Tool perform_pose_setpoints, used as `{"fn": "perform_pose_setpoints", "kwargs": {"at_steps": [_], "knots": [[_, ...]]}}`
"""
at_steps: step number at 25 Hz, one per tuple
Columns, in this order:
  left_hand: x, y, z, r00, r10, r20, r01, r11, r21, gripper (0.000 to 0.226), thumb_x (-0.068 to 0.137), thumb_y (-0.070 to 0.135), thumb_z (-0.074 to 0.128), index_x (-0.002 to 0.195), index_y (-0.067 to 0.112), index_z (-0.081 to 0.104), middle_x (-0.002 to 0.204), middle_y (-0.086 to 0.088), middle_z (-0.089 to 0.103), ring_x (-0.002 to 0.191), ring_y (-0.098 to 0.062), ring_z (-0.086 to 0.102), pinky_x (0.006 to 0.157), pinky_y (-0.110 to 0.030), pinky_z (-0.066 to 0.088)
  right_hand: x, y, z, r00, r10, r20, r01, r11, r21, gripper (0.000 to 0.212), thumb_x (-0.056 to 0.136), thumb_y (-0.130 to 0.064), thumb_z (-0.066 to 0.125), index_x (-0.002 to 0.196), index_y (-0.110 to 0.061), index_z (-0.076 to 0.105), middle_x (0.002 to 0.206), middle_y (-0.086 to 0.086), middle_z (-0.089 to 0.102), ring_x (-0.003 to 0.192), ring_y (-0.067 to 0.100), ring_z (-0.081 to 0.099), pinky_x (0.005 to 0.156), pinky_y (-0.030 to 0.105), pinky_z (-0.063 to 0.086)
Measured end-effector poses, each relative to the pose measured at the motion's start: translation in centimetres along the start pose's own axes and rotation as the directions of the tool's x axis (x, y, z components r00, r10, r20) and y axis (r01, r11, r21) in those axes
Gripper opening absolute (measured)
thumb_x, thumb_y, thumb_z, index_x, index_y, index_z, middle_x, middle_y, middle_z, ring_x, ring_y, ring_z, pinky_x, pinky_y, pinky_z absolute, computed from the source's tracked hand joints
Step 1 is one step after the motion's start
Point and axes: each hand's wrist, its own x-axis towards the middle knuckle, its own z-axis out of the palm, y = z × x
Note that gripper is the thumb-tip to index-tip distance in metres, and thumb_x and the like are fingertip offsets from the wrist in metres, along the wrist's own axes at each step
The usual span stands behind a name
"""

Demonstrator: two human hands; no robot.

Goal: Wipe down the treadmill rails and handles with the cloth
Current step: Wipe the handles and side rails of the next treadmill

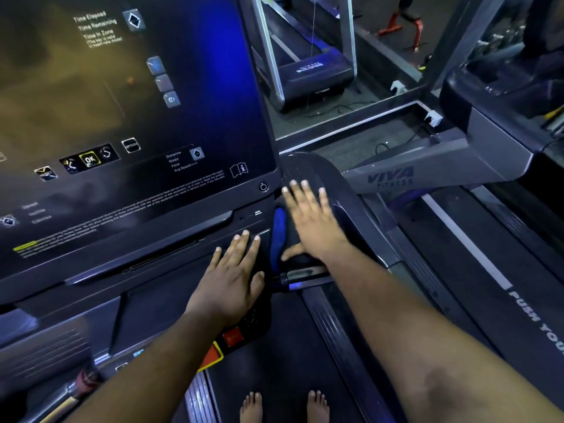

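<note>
We stand barefoot on the treadmill belt (274, 361), our two feet (283, 407) showing at the bottom edge, and we look down at the big console screen (122, 117) with its printed labels and an OK button. Our right hand (308, 221) lies flat, palm down, fingers (294, 193) spread wide, pressing on the cloth (279, 236), a dark piece with a bright blue edge showing just left of the palm. The cloth sits on the right-hand rail (345, 190), at the curved dark part just beside the lower right corner of the screen. Our left hand (232, 276) rests flat as well, fingers (241, 248) straight and slightly apart, holding nothing, on the dark panel below the screen, just left of the cloth; we cannot tell whether it touches the blue edge. Under the left wrist a red button (233, 337) and an orange tab sit on the console. To the right stands another treadmill (393, 178) marked VIVA.
</note>
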Motion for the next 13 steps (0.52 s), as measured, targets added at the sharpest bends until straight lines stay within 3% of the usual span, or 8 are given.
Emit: {"fn": "perform_pose_setpoints", "kwargs": {"at_steps": [4,7,9,13], "knots": [[0.0,-0.3,0.2,1.0,-0.004,0.008,0.004,1.0,-0.025,0.072,0.095,0.056,0.012,0.159,0.027,-0.005,0.166,0.002,-0.013,0.151,-0.01,-0.016,0.124,-0.039,-0.005,0.0,2.5,-1.0,0.992,0.111,0.06,-0.11,0.994,-0.029,0.166,0.038,-0.092,0.064,0.152,-0.008,-0.021,0.163,0.02,-0.015,0.151,0.037,-0.015,0.121,0.059,-0.005],[0.1,-0.1,0.1,1.0,-0.007,0.016,0.007,1.0,-0.016,0.077,0.089,0.059,0.004,0.159,0.027,-0.005,0.166,0.002,-0.013,0.152,-0.011,-0.015,0.124,-0.038,-0.006,-0.3,-2.2,-0.3,0.998,0.048,0.046,-0.049,0.999,0.019,0.163,0.042,-0.091,0.064,0.152,-0.004,-0.021,0.162,0.019,-0.02,0.149,0.038,-0.021,0.119,0.06,-0.009],[0.1,0.0,0.0,1.0,-0.01,0.011,0.01,1.0,-0.023,0.078,0.089,0.06,0.004,0.158,0.027,-0.006,0.166,0.002,-0.013,0.152,-0.011,-0.014,0.124,-0.038,-0.006,-0.6,-1.3,-0.4,1.0,-0.004,0.023,0.003,0.998,0.058,0.158,0.046,-0.088,0.066,0.153,-0.01,-0.02,0.164,0.013,-0.02,0.15,0.033,-0.021,0.12,0.056,-0.011],[0.0,-0.1,0.0,1.0,-0.002,0.004,0.003,0.999,-0.04,0.068,0.1,0.051,0.021,0.159,0.027,-0.005,0.166,0.001,-0.012,0.152,-0.011,-0.015,0.124,-0.038,-0.006,-0.5,2.6,-1.5,0.994,0.08,0.067,-0.083,0.996,0.03,0.16,0.041,-0.085,0.071,0.155,-0.014,-0.016,0.165,0.014,-0.012,0.153,0.031,-0.012,0.123,0.051,-0.005]]}}
